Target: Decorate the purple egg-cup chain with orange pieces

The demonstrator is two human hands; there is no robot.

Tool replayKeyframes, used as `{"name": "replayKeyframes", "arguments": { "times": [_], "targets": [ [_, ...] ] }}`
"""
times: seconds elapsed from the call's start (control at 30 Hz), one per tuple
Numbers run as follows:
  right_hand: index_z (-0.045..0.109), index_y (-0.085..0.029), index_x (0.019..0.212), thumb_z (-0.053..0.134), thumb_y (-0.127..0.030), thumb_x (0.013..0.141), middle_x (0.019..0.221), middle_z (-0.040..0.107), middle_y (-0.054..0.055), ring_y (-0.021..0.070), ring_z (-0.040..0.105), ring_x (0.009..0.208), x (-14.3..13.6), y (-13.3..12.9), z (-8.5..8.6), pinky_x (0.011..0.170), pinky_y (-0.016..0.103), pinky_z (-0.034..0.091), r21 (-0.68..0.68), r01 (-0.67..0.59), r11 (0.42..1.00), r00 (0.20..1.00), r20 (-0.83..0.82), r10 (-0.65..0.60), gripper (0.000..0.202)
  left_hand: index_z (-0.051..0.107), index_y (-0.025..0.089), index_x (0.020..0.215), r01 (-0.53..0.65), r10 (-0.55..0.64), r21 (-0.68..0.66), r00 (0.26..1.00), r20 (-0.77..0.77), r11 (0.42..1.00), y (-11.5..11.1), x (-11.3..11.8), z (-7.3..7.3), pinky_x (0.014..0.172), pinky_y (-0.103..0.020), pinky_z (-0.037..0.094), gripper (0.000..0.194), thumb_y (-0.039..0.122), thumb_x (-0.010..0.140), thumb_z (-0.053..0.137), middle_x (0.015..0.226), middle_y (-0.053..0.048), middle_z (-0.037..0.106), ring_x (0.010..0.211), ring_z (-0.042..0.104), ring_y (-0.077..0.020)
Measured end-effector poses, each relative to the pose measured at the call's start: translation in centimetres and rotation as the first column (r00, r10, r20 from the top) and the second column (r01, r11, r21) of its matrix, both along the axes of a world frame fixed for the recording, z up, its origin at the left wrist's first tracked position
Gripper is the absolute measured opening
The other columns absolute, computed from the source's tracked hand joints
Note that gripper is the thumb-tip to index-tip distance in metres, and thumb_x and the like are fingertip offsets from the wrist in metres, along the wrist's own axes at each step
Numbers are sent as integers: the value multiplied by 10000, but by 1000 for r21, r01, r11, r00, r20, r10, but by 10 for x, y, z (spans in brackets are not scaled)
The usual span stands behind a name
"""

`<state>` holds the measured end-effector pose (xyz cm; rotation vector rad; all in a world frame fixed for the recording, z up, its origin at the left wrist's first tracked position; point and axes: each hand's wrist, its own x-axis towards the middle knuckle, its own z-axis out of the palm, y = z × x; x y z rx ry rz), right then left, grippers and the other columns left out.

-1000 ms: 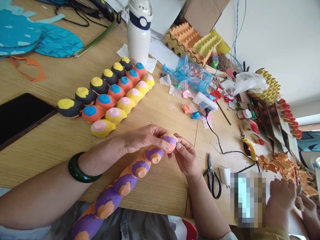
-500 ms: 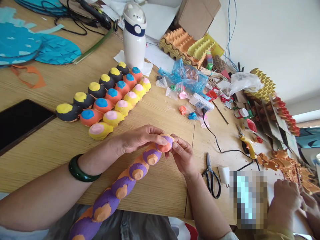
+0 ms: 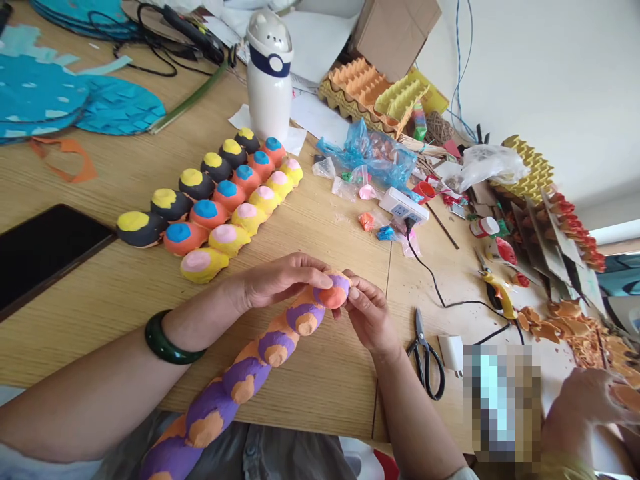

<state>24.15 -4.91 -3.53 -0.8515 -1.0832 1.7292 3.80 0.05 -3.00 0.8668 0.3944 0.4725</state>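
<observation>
Taking the held end of the strip as the clock's centre, the wooden worktop (image 3: pixel 327 380) spreads out all around. The purple-and-orange bumpy strip (image 3: pixel 247 373) runs from there towards between 7 and 8 o'clock, its near end over the person's lap and out of view. Three painted rows, black (image 3: pixel 175 205), red-orange (image 3: pixel 210 213) and yellow (image 3: pixel 205 265), lie side by side at 10 o'clock; the phone (image 3: pixel 50 257) is at 9, the bottle (image 3: pixel 270 100) at 11 and the scissors (image 3: pixel 423 343) at 4.

Both hands are partly closed on the strip's upper end. The left hand (image 3: pixel 280 277) has its thumb by the red-orange patch (image 3: pixel 333 297), fingers mostly hidden behind; the right hand (image 3: pixel 370 313) pinches the edge at 3 o'clock between thumb and fingers.

The patch probably wants light, even thumb pressure, worked outward from its middle, with fingers backing the hollow bump so it does not dent. Steadying the long, hanging part would likely spare the joints between bumps.
</observation>
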Motion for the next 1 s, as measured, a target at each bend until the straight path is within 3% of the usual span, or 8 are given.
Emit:
{"name": "replayKeyframes", "arguments": {
  "times": [0.27, 0.5, 0.73, 1.0],
  "targets": [
    [780, -213, 811, 760, -402, 900, 837, 584, 29, 150, 579, 730, -2, 0, -3, 586, 254, 500, -20, 9, 1000, 1000, -1, -9, 210, 735, 156, 732, -56, 57, 20, 997, -44, 998, -3, 2, 2, 661, -259, 501, 230, 373, 806, 748, 756, -54, 741, 752, 706, -201],
    [775, -193, 771, 808, -445, 834, 732, 599, 13, 127, 564, 632, 1, 5, -8, 536, 233, 482, -103, 74, 992, 997, -25, -77, 262, 787, 163, 811, -83, 82, -12, 996, -42, 997, -1, 5, -1, 710, -309, 523, 399, 531, 867, 643, 836, -96, 784, 783, 683, -235],
    [763, -192, 761, 836, -469, 790, 705, 619, 8, 129, 571, 623, 1, 6, -10, 536, 236, 488, -134, 112, 985, 993, -14, -115, 288, 797, 128, 848, -85, 85, -19, 996, -16, 996, 0, 7, -7, 734, -319, 549, 361, 472, 845, 689, 819, -111, 784, 747, 699, -228],
    [745, -199, 750, 816, -463, 830, 734, 584, 3, 132, 559, 658, -3, 4, -4, 578, 250, 497, -86, 80, 993, 997, -14, -81, 285, 765, 158, 825, -73, 71, -43, 996, -55, 996, -3, 9, -5, 729, -291, 505, 297, 448, 828, 704, 826, -82, 764, 768, 667, -209]
  ]
}}
